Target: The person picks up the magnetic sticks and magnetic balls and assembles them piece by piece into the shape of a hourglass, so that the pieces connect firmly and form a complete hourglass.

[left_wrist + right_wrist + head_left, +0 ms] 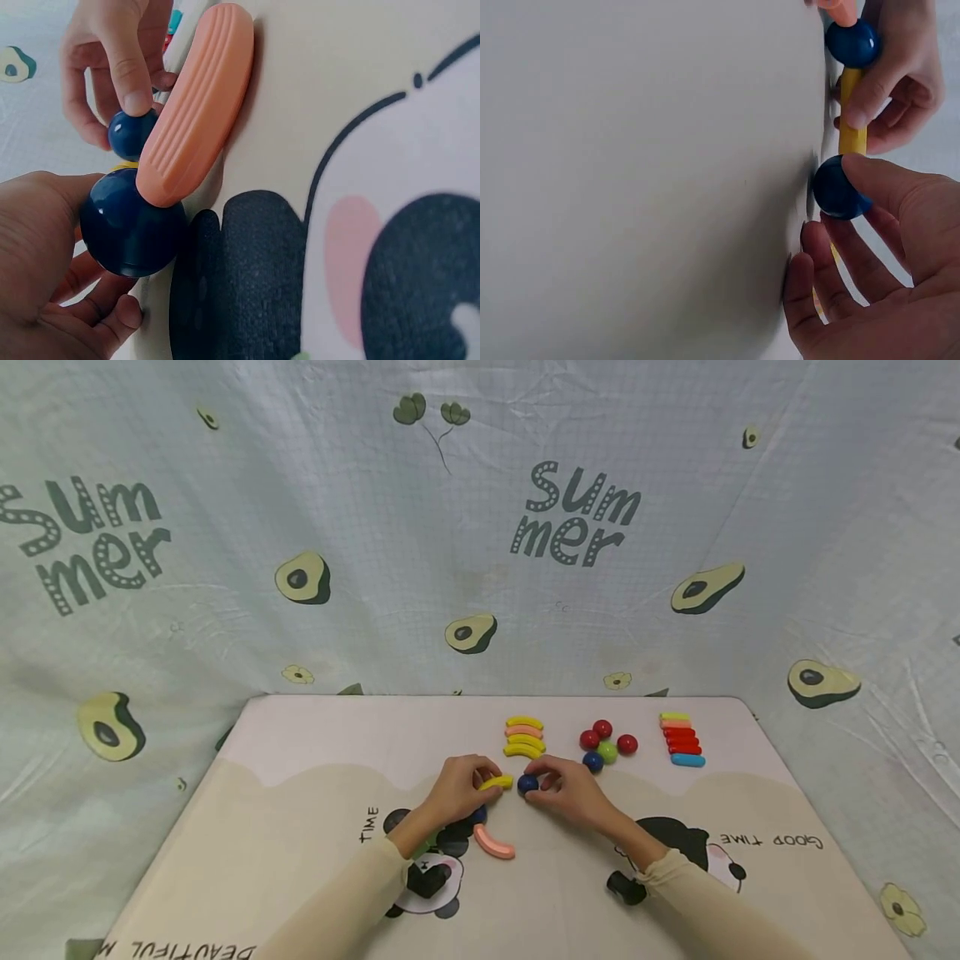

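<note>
My left hand (459,787) pinches a yellow rod (853,112) between thumb and fingers. A dark blue ball (133,225) sits at the rod's near end, beside the left palm. From that ball a curved, ribbed salmon-pink rod (201,105) runs out over the table, its end against the ball. Another dark blue ball (528,783) is pinched by my right hand (576,792), thumb on top and fingers below. In the right wrist view this ball overlaps the yellow rod's free end.
Beyond the hands lie a row of curved yellow and pink rods (524,739), a cluster with red balls (627,744), a green ball (607,752) and a blue ball (592,762), and at right short rods, one blue (687,760). A printed cloth covers the table (300,735).
</note>
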`<act>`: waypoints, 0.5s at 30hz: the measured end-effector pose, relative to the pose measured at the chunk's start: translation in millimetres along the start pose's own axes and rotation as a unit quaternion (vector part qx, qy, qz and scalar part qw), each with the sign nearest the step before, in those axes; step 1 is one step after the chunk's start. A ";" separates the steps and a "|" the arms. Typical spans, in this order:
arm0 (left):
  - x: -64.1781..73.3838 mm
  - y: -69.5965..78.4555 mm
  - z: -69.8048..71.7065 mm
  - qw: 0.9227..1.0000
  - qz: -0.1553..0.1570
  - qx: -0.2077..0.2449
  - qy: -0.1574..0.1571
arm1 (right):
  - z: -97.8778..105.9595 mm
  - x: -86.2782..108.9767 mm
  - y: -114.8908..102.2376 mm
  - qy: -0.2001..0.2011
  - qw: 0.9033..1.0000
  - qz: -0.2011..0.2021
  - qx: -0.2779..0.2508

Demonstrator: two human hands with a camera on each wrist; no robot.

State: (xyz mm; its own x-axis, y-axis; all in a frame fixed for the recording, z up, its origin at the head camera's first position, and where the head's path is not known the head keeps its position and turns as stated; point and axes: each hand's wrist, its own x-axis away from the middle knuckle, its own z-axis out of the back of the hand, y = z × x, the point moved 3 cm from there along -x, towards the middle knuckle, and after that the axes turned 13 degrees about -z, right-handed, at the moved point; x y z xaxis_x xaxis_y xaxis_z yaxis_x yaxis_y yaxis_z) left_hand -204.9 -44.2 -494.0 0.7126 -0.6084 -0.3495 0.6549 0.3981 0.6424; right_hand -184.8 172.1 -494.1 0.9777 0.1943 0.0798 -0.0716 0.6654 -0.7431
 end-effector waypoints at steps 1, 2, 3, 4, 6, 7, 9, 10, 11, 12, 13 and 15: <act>-0.2 0.0 0.1 1.000 0.000 0.000 0.000 | -1.1 -0.6 -0.5 0.000 1.000 0.000 0.000; -0.3 -0.1 0.1 1.000 0.000 0.000 0.001 | -2.0 -1.2 -0.9 0.000 1.000 0.002 0.001; -0.3 -0.1 0.1 1.000 0.001 0.000 0.001 | -3.1 -1.7 -1.3 0.001 1.000 0.003 0.001; -0.4 -0.3 -0.1 1.000 0.000 -0.001 0.001 | -4.0 -2.0 -1.7 0.002 1.000 0.003 0.002; -0.4 -0.3 -0.3 1.000 0.001 -0.002 0.000 | -5.5 -2.5 -2.1 0.002 1.000 0.003 0.003; -0.4 -0.4 -0.5 1.000 0.001 -0.003 0.000 | -6.1 -2.5 -2.3 0.003 1.000 0.003 0.003; -0.5 -0.6 -0.7 1.000 0.000 -0.004 0.000 | -6.7 -2.3 -3.3 0.004 1.000 0.004 0.002; -0.5 -0.7 -0.9 1.000 0.000 -0.004 0.000 | -6.8 -2.1 -3.7 0.005 1.000 0.004 0.002; -0.5 -0.7 -0.9 1.000 0.000 -0.003 0.001 | -6.7 -1.7 -4.2 0.005 1.000 0.004 0.001; -0.4 -0.9 -1.0 1.000 0.001 -0.003 0.001 | -6.6 -1.5 -4.5 0.005 1.000 0.004 0.000; -0.4 -1.2 -1.2 1.000 0.002 -0.002 0.001 | -6.5 -0.9 -4.9 0.005 1.000 0.006 0.000; -0.1 -1.5 -1.5 1.000 0.003 -0.001 0.002 | -6.3 -0.4 -4.9 0.002 1.000 0.003 -0.001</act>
State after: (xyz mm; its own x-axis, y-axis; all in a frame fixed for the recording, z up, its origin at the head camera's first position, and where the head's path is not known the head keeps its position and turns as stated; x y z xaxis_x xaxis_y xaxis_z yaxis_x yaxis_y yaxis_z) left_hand -205.5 -43.7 -495.9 0.7174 -0.6037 -0.3476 0.6511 0.4038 0.6426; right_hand -183.6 164.2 -494.6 0.9781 0.1955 0.0716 -0.0781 0.6631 -0.7444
